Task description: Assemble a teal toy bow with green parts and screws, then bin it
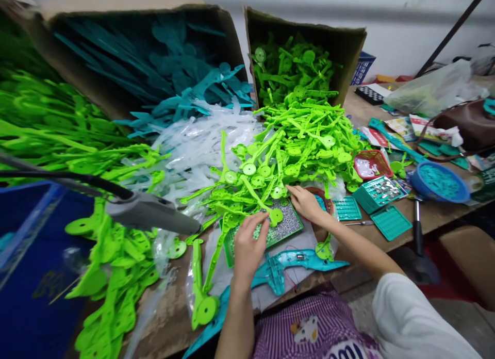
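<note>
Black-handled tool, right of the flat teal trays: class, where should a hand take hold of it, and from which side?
Probably around its black handle, coming from the person's near side: the handle is thicker than the slim metal shaft and points towards the person, while the shaft end lies near the blue bowl.

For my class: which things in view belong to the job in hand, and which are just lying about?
Seemingly in the job:
bright green, round-ended plastic parts, by the left hand and right hand
rectangular green tray of small grey pieces

Probably just lying about:
rounded brown handbag
crumpled translucent plastic bag
</note>
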Demonstrator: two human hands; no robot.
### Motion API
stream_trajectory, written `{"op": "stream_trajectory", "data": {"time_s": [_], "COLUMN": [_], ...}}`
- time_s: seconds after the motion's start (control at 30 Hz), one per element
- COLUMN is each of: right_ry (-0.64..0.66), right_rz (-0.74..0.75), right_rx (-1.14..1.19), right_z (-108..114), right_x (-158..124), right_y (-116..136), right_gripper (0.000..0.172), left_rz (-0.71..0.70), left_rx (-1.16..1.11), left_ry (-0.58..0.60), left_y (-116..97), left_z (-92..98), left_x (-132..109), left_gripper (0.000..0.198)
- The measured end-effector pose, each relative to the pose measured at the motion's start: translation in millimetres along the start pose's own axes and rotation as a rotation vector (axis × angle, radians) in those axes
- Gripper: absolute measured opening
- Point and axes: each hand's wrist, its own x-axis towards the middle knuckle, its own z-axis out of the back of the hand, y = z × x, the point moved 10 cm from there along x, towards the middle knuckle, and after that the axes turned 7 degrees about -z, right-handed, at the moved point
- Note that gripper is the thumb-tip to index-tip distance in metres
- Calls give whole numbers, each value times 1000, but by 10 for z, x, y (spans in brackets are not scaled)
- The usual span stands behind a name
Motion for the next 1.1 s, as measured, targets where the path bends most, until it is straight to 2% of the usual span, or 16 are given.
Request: {"op": "stream_trajectory", "data": {"time_s": [0.07,0.13,0.2,0.27,0.37,0.43,0.53,0.63,0.73,0.8,0.93,1.03,1.1], "right_ry": [-15,21,36,-26,-135,-140,-115,-134,-157,-146,-69,-33,-31], "right_rz": [7,53,92,75,34,95,205,135,-3,-40,34,93,116], "right_rx": [79,120,158,223,339,387,389,431,522,552,545,523,511], "right_z": [19,7,51,192,390,424,407,428,463,451,320,220,239], "right_x": [-23,-51,-121,-241,-502,-680,-924,-1123,-1286,-1341,-1329,-1325,-1338], "right_y": [72,155,179,106,15,114,286,134,-153,-222,-29,112,132], "right_gripper": [43,41,39,34,27,26,25,23,20,19,22,23,23], "left_rz": [30,47,34,11,-12,-13,142,180,297,425,535,548,534], "left_rx": [-8,-23,-20,19,131,233,399,340,106,-7,-56,-53,-24], "left_ry": [-68,-90,-42,18,38,65,159,263,176,88,40,30,35], "left_y": [72,119,136,163,288,447,896,1185,1396,1536,1644,1637,1594], "left_z": [-44,-105,-169,-187,-142,-181,-302,-401,-274,-177,-166,-168,-140], "left_x": [183,265,278,300,562,896,1366,1608,1660,1635,1622,1623,1628], "left_gripper": [21,22,23,24,26,30,49,45,31,30,34,31,29]}}
